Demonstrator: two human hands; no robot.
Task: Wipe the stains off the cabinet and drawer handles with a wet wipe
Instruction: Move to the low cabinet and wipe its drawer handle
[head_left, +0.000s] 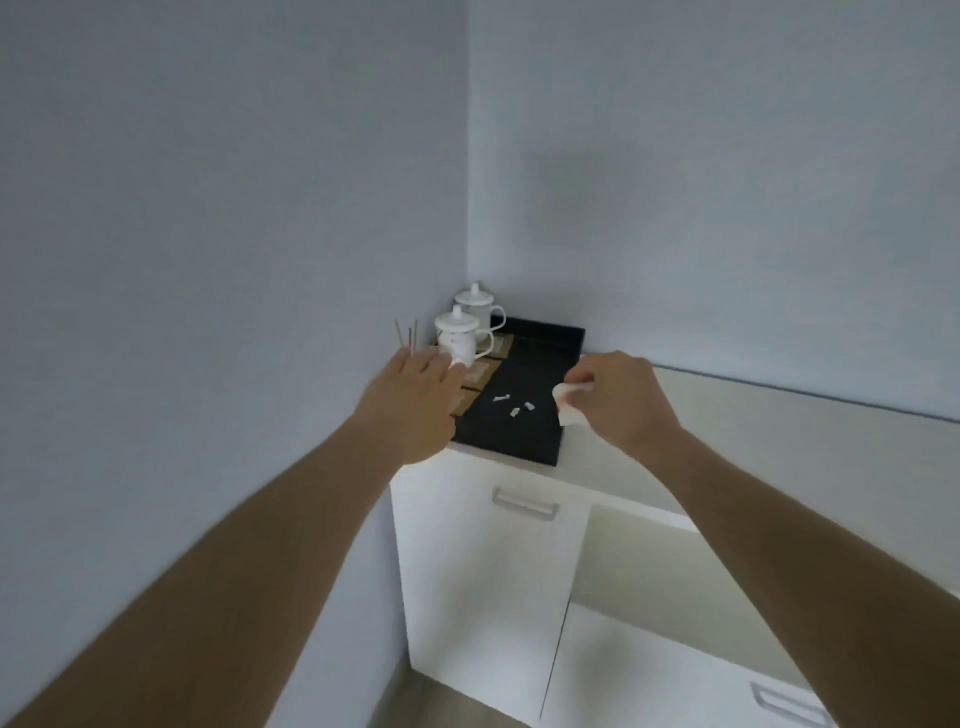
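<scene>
My right hand (621, 400) pinches a folded white wet wipe (571, 405) above the right edge of a black tray (524, 431) on the cabinet top. My left hand (415, 400) is stretched out with straight fingers over the tray's left side, close to a lidded white cup (457, 338). Below, the white cabinet (467, 571) has a silver handle (524, 505) near its top. A second silver handle (789, 704) shows on a lower front at the bottom right.
A second lidded white cup (475, 309) stands in the corner behind the first. Several small white bits (511, 406) and brown packets (480, 374) lie on the tray. Thin sticks (408, 335) rise by the left wall. An open shelf recess (675, 582) lies right of the cabinet door.
</scene>
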